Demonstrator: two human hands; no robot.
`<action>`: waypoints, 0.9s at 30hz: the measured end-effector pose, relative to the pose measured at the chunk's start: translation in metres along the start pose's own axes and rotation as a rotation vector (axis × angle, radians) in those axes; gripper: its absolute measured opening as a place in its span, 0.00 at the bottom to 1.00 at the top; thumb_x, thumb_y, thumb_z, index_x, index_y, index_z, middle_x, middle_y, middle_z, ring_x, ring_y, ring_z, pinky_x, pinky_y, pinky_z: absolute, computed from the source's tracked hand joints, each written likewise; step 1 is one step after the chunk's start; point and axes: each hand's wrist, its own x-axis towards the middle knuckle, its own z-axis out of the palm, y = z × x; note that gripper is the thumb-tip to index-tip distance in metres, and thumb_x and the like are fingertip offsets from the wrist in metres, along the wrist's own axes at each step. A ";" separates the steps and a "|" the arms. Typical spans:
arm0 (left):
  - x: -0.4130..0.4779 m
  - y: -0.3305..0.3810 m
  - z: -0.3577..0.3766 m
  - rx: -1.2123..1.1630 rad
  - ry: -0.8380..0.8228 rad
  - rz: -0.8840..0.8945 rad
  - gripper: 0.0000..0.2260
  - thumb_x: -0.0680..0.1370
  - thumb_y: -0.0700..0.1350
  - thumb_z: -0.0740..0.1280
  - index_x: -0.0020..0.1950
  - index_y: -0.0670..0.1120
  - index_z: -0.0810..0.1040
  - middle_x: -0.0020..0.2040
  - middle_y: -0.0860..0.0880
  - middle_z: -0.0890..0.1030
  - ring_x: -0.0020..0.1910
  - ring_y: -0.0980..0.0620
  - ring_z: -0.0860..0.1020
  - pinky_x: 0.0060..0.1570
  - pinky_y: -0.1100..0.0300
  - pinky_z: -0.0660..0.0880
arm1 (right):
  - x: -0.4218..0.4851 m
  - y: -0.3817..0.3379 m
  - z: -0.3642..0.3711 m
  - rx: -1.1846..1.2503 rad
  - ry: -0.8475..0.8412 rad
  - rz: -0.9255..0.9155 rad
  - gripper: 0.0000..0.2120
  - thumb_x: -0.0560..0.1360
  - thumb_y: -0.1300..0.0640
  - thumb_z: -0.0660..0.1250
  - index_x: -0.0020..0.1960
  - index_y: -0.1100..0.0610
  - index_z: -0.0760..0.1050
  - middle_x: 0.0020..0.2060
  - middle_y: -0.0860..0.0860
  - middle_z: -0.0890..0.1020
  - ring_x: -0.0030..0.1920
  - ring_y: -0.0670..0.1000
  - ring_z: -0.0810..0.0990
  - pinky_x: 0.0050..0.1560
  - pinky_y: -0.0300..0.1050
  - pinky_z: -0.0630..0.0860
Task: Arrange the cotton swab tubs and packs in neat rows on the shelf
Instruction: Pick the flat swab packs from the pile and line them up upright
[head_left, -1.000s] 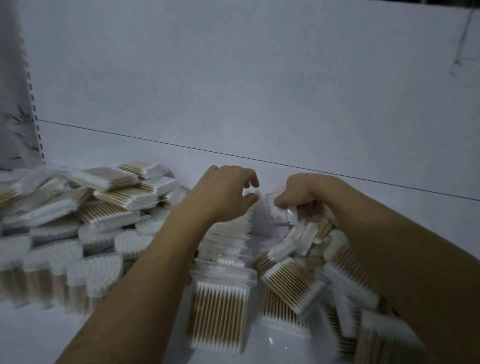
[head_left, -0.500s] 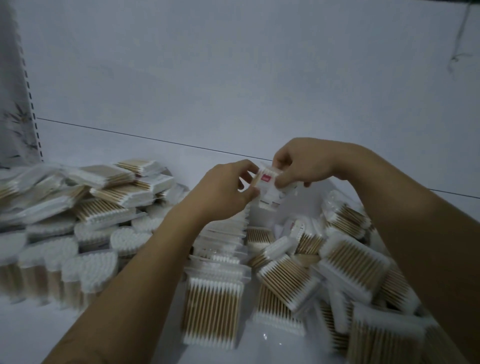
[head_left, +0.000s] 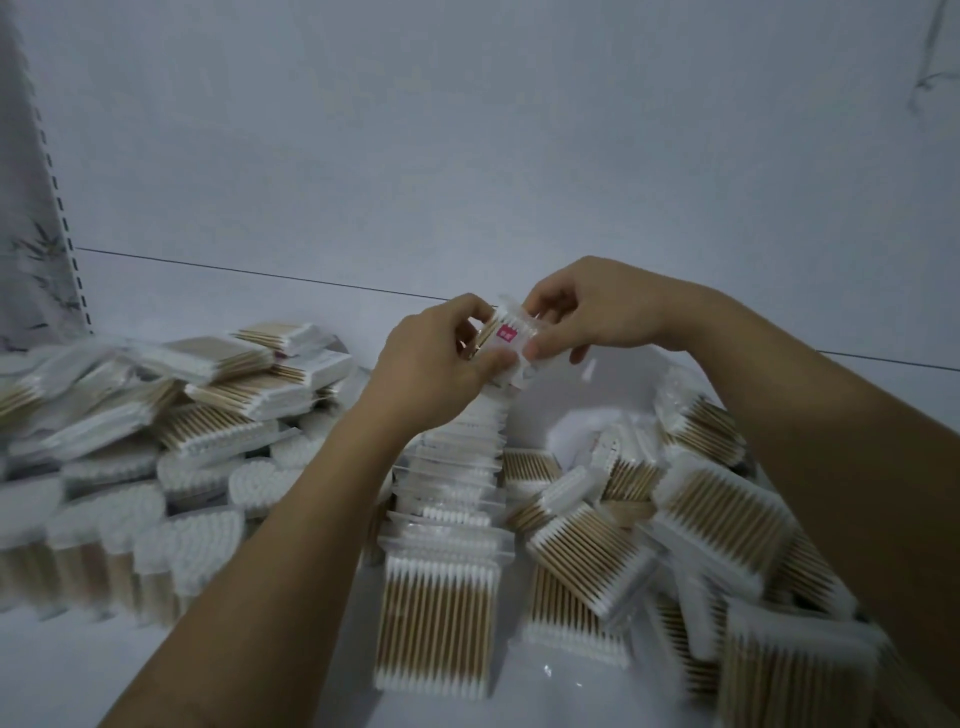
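Pinching pack in left grip and right grip, loose packs below, tubs leftward

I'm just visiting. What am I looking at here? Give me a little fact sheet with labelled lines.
setting: white shelf with a pale back panel
held item: small cotton swab pack with a pink label, held above the middle row
left hand: pinches one side of the pack
right hand: pinches the other side
centre: row of packs lined up front to back
right: loose heap of packs, lying at mixed angles
left: stacked packs behind tubs showing white swab tips
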 end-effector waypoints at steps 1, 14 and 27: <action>0.000 0.000 -0.001 0.001 0.041 -0.003 0.09 0.74 0.53 0.72 0.52 0.52 0.77 0.39 0.56 0.79 0.39 0.55 0.78 0.43 0.55 0.77 | 0.003 0.003 0.001 -0.065 -0.026 0.031 0.12 0.68 0.53 0.78 0.47 0.56 0.81 0.38 0.45 0.83 0.40 0.45 0.82 0.41 0.40 0.79; 0.002 -0.004 0.003 -0.148 0.045 -0.118 0.09 0.74 0.52 0.72 0.48 0.50 0.77 0.42 0.54 0.82 0.41 0.53 0.81 0.46 0.49 0.79 | 0.031 0.039 0.092 -0.480 -0.561 0.262 0.10 0.76 0.50 0.68 0.51 0.57 0.78 0.43 0.50 0.80 0.48 0.55 0.80 0.55 0.53 0.79; -0.003 -0.001 0.008 -0.121 0.018 -0.128 0.10 0.74 0.53 0.73 0.48 0.49 0.78 0.44 0.54 0.82 0.42 0.53 0.80 0.47 0.52 0.79 | -0.001 0.022 0.072 -0.565 -0.679 0.192 0.14 0.76 0.59 0.65 0.60 0.57 0.80 0.49 0.48 0.80 0.52 0.48 0.75 0.62 0.45 0.71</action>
